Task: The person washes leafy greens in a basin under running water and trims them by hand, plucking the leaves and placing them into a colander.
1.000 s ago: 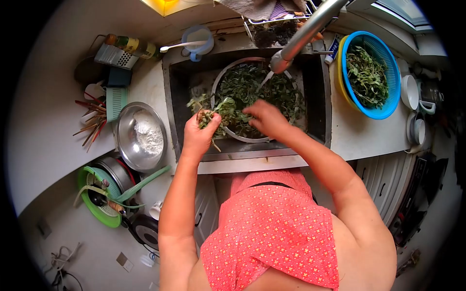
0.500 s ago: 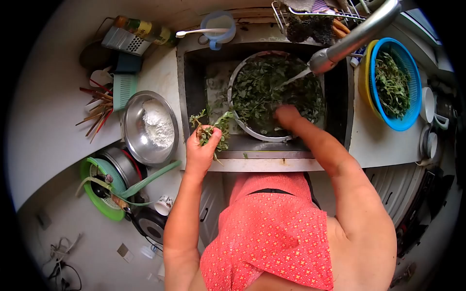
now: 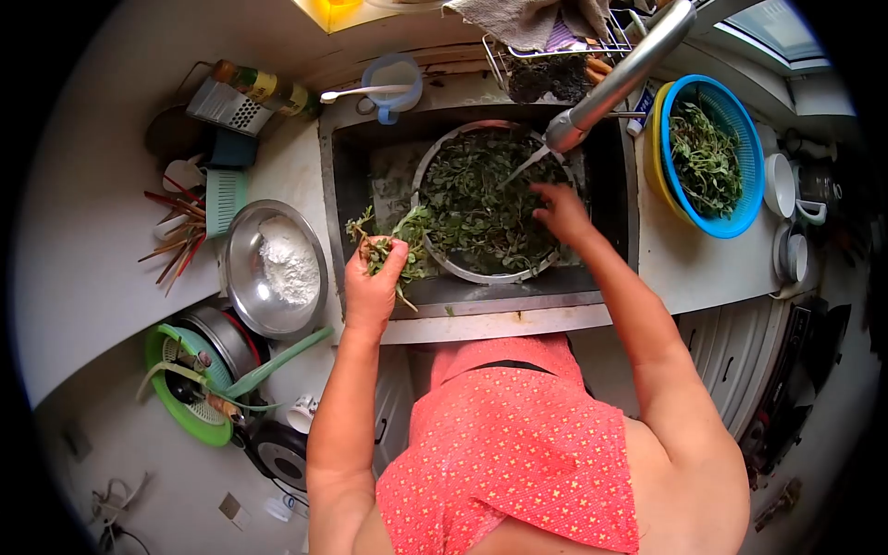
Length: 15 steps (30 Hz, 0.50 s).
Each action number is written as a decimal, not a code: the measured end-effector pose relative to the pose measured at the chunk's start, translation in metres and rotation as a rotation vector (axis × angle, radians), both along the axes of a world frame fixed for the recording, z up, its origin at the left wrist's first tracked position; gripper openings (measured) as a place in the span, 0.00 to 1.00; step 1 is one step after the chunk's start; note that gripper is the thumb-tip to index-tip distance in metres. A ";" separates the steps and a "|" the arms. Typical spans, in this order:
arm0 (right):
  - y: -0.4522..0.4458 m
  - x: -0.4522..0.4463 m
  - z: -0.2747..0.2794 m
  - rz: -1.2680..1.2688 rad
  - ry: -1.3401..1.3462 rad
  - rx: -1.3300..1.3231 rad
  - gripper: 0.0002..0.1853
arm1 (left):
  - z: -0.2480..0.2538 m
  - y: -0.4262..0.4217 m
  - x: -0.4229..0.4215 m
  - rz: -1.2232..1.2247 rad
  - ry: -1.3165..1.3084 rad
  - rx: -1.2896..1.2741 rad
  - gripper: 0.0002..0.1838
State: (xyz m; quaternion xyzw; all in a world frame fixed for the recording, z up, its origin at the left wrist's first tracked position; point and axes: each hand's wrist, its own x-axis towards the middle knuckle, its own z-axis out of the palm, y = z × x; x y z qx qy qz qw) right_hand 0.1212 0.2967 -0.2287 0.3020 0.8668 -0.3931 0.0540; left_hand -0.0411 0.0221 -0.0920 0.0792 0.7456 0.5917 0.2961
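Observation:
My left hand (image 3: 372, 291) is closed around a small bunch of leafy greens (image 3: 407, 242), held up at the sink's near left side. Many more wet greens (image 3: 481, 199) fill a round basin (image 3: 428, 176) standing in the sink. Over the basin's right part is my right hand (image 3: 562, 213), its fingers stretched toward the greens and apart, with nothing visible in them. Water runs from the faucet (image 3: 566, 129) into the basin.
On the right counter, a blue colander (image 3: 747, 139) with greens sits in a yellow one (image 3: 654, 162). A steel bowl (image 3: 242, 277) of white powder stands left of the sink (image 3: 328, 185). Behind the sink is a cup (image 3: 407, 83) with a toothbrush (image 3: 370, 91) across it.
My right hand has lifted from among the greens in the basin and its fingers now show. My left hand still holds its bunch. The whole view has shifted slightly.

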 end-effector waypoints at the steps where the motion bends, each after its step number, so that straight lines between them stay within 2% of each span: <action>1: -0.007 0.000 -0.007 -0.001 -0.004 -0.005 0.27 | 0.000 -0.001 0.001 0.005 -0.027 0.004 0.04; 3: -0.025 -0.008 -0.012 -0.140 -0.087 -0.087 0.25 | -0.002 -0.001 0.003 0.010 -0.022 -0.005 0.06; 7: -0.030 -0.009 -0.045 -0.012 -0.103 -0.045 0.24 | -0.004 -0.003 0.003 0.018 -0.002 -0.010 0.07; 9: -0.025 -0.013 -0.029 -0.204 0.144 -0.246 0.22 | -0.001 -0.002 0.001 0.023 0.003 0.005 0.07; 10: -0.020 -0.011 -0.019 -0.199 0.141 -0.242 0.22 | 0.001 -0.002 0.000 0.027 0.005 0.018 0.07; 12: -0.007 -0.011 0.026 -0.345 0.213 -0.655 0.18 | 0.003 -0.002 -0.001 0.040 0.000 0.034 0.07; 13: -0.001 -0.011 0.047 -0.343 0.210 -0.650 0.18 | 0.004 -0.001 -0.001 0.048 -0.002 0.045 0.06; 15: 0.008 -0.010 0.077 -0.596 0.348 -1.105 0.17 | 0.005 0.000 -0.001 0.049 0.002 0.041 0.06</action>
